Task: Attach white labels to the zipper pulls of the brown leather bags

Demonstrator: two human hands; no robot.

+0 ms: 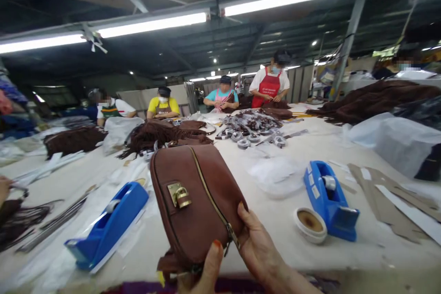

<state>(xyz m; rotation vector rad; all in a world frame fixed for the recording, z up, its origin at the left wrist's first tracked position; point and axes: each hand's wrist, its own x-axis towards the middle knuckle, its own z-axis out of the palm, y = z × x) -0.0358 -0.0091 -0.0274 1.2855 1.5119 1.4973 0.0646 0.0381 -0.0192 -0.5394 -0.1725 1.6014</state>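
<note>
A brown leather bag with a gold zipper and a brass padlock on a plate is held up over the front of the table. My left hand grips its lower end, the thumb lying on the leather and the other fingers mostly hidden beneath. My right hand is closed around the lower right side, near the zipper pull.
Blue tape dispensers stand left and right on the white table. A round tub is beside the right one. Brown pieces and rolled straps lie farther back. Several people work behind; another person's hand shows far left.
</note>
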